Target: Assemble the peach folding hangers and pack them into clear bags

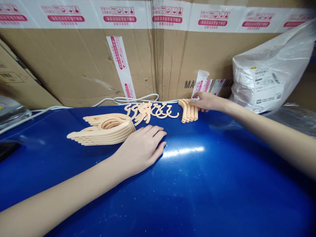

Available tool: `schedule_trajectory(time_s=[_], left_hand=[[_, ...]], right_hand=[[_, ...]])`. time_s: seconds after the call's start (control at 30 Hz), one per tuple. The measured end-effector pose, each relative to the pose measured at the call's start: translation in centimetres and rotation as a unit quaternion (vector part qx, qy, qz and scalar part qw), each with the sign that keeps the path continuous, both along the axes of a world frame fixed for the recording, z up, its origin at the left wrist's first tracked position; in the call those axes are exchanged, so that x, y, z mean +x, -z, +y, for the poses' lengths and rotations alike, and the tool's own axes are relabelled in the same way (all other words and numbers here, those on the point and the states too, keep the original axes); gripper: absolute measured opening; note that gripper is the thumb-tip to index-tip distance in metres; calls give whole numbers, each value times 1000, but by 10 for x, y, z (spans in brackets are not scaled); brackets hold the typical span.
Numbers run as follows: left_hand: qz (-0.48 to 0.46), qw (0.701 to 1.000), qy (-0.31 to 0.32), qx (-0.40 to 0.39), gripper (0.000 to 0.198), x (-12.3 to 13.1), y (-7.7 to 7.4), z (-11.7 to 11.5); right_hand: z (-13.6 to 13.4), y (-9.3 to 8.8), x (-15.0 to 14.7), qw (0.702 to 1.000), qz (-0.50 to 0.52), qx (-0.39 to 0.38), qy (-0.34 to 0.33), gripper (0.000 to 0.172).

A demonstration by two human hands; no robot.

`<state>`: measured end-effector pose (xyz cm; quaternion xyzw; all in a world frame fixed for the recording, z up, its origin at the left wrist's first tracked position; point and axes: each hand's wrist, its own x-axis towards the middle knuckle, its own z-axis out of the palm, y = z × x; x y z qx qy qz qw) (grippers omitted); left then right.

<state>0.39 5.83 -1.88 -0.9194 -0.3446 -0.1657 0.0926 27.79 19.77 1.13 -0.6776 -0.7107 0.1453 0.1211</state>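
My left hand (144,146) rests palm down on the blue table, fingers loosely stretched, holding nothing visible. Just beyond its wrist and knuckles lies a neat stack of peach plastic hanger bodies (106,133), partly covered by the hand. My right hand (206,101) is at the back of the table, its thumb and fingers closed on the right end of a row of short curved peach hanger pieces (187,110). Its fingertips are partly hidden. Between the stack and that row, several loose peach hanger hooks (161,111) lie scattered, some heaped together.
Large cardboard boxes (81,65) stand along the back edge of the blue table (172,197). A white cable (106,99) runs along their foot. At the right back sits a labelled white plastic bag (261,75); a dark object (8,149) lies at the left edge.
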Motion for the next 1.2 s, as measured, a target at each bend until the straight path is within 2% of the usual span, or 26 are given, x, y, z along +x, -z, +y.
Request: schedule_trajectory(time_s=[0.7, 0.9, 1.03, 1.13, 1.2], left_hand=[[2, 1000, -2, -2, 31, -2, 0, -1], [4, 1000, -2, -2, 30, -2, 0, -1], [8, 1000, -7, -4, 31, -3, 0, -2], [11, 1000, -13, -5, 31, -2, 0, -3], [9, 1000, -21, -4, 33, -1, -3, -4]], right_hand=[[-4, -7, -1, 999, -36, -35, 8, 65], [-8, -8, -3, 997, -68, -28, 5, 55], [-12, -22, -2, 996, -85, 14, 8, 47], [-19, -43, -1, 992, -93, 90, -2, 42], [-28, -57, -4, 988, -88, 126, -34, 38]])
